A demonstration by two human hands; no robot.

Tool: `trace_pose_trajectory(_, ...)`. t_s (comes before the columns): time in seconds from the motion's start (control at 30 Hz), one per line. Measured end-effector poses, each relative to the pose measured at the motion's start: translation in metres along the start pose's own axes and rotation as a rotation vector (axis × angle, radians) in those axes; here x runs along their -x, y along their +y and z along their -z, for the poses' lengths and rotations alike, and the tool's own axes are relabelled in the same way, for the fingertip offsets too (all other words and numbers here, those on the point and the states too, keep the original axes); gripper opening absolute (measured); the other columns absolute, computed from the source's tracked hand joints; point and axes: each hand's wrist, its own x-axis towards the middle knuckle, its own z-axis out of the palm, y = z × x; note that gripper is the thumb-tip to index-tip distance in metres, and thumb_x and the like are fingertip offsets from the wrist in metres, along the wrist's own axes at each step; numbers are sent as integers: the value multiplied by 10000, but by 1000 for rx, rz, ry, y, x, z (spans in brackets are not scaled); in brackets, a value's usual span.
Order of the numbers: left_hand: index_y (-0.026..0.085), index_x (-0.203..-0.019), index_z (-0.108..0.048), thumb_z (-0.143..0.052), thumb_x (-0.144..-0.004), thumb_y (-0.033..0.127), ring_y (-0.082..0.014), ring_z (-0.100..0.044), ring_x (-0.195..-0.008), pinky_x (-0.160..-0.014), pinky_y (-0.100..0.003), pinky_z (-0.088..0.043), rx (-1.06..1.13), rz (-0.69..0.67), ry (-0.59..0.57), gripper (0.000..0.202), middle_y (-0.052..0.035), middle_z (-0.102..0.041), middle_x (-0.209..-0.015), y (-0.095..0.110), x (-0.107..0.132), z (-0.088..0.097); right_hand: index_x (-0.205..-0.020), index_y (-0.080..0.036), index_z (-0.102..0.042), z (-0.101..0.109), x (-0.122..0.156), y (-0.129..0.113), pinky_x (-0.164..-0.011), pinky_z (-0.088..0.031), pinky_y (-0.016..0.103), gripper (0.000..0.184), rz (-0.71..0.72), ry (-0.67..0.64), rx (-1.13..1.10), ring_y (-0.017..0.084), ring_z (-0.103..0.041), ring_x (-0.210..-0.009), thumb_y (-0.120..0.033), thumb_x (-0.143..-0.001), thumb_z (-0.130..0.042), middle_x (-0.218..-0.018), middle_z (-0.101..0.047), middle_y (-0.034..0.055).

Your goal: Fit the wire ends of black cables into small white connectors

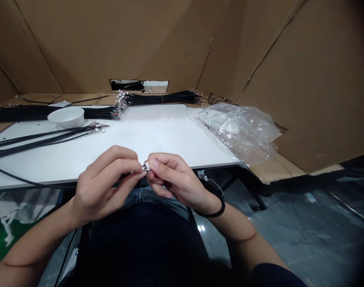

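Note:
Just off the front edge of the white table (146,137), my left hand (106,185) pinches a thin black wire (29,182) near its end. That wire trails left along the table edge. My right hand (176,179) holds a tiny white connector (146,167) between thumb and fingers, touching the wire's end at my left fingertips. How the two join is hidden by my fingers. Several loose black cables (41,139) with white connectors at their ends lie on the table's left side.
Bundled black cables (161,98) lie at the far edge, and another bundle (50,113) lies at the left, behind a white bowl (66,117). A crumpled clear plastic bag (232,133) lies at the right. Cardboard walls (259,56) surround the table.

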Motion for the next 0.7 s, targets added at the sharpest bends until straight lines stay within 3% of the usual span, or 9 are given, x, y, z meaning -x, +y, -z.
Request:
trace_pose_trajectory(0.53,169,-826,-608,-670,-829,69,-118,-545,-752,-570,-254,-428,127,140,-48,118,-21,-567,-895,7,-3,8,-750,-153,-524,-1,1,4,-369,-228,168,331,92,-19,37,12,-374,-393,-422,-928,-596,-627,-449,-59)
trace_pose_trajectory(0.7,184,-816,-596,-661,-838,85,-126,-534,-797,-600,-260,-426,164,198,-126,120,-15,-548,-917,7,-4,13,-748,-151,-520,0,1,5,-373,-249,171,314,142,-56,52,13,-369,-392,-391,-938,-591,-619,-446,-62)
